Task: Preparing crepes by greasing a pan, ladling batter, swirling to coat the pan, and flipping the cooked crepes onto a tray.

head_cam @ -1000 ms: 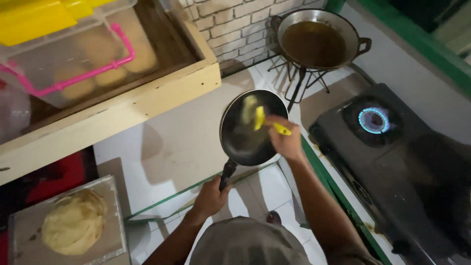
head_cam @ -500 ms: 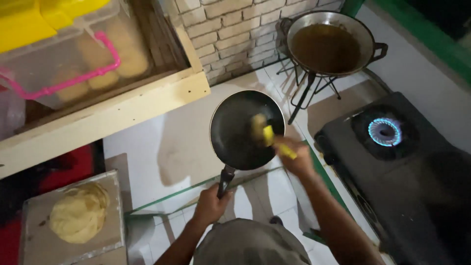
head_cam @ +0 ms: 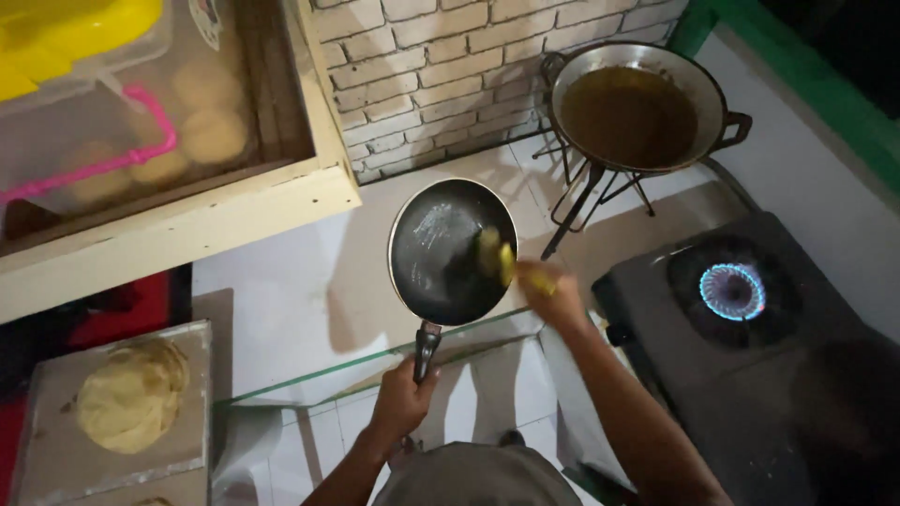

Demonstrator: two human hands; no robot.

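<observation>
The yellow brush (head_cam: 502,262) has moved across the black frying pan (head_cam: 454,251): a second ago it sat near the top of the pan's inside, half a second ago near its middle-right, and now its blurred head lies against the right side of the pan, by the rim. The right hand (head_cam: 553,292) has followed it, closed around the brush handle. A pale, shiny smear shows on the upper left of the pan's dark surface (it looks like a film of oil or fat, though the blur makes that a judgement), which suggests the coating of the pan is well along, with the right part being covered now.

The left hand (head_cam: 401,403) is wrapped around the pan's handle (head_cam: 427,349) and holds the pan level in the air above the white tiled floor (head_cam: 281,290), between the person's body and the brick wall (head_cam: 441,66). Against the earlier pictures the pan sits lower and more to the centre of the view, and the whole scene has slid as the head turned.

The lit gas burner (head_cam: 732,291) glows blue on the dark stove to the right, with nothing on it. A wok of brown oil (head_cam: 630,111) stands on a wire stand by the wall. A stack of flat dough rounds (head_cam: 131,395) lies on a board at lower left, well apart from both hands.
</observation>
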